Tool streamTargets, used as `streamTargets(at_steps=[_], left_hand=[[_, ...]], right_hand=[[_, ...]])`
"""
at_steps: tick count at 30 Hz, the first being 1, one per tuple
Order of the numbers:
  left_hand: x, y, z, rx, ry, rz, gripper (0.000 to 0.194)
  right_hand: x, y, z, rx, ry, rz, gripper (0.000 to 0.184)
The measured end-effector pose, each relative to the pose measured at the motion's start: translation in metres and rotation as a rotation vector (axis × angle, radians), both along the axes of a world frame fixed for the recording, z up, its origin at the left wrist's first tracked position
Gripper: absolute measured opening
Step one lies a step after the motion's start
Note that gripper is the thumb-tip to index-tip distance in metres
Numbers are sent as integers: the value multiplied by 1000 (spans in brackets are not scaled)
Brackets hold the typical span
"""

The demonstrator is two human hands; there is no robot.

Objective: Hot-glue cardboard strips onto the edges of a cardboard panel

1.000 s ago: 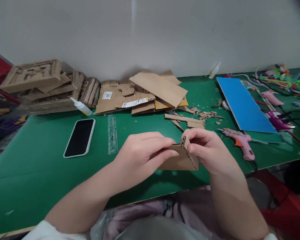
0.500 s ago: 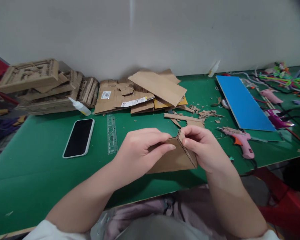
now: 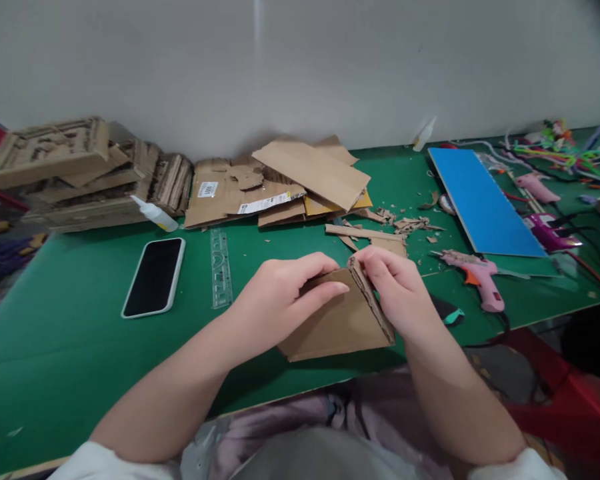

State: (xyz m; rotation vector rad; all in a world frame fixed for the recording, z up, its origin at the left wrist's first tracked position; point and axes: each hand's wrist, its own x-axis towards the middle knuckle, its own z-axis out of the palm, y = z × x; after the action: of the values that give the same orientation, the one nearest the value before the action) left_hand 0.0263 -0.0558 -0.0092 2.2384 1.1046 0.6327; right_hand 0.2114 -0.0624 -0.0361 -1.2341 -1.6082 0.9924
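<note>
Grasping the cardboard panel (image 3: 337, 323) with 2 hands, you are pinching its upper edge in your left hand (image 3: 285, 297), while your right hand (image 3: 403, 290) is gripping its corrugated right edge near the top corner; the panel is slanting between them, over the green table (image 3: 70, 333).

- Left forearm (image 3: 173, 387) slants up from the lower left of the frame.
- Left hand (image 3: 280, 300), near the centre, pinches, thumb stretched rightward below the fingers.
- Right forearm (image 3: 457, 390) rises from the lower right, leaning inward.
- Right hand (image 3: 400, 290), right of centre, pinches, fingers curled.
</note>
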Motion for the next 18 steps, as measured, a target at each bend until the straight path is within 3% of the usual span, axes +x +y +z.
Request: streamTargets(at_steps=[14, 18], left_hand=[[7, -1, -8, -25, 1, 38, 22], [7, 0, -8, -49, -21, 27, 21]], right_hand=[[-10, -4, -7, 34, -96, -46, 36], [-9, -4, -7, -20, -57, -28, 37]])
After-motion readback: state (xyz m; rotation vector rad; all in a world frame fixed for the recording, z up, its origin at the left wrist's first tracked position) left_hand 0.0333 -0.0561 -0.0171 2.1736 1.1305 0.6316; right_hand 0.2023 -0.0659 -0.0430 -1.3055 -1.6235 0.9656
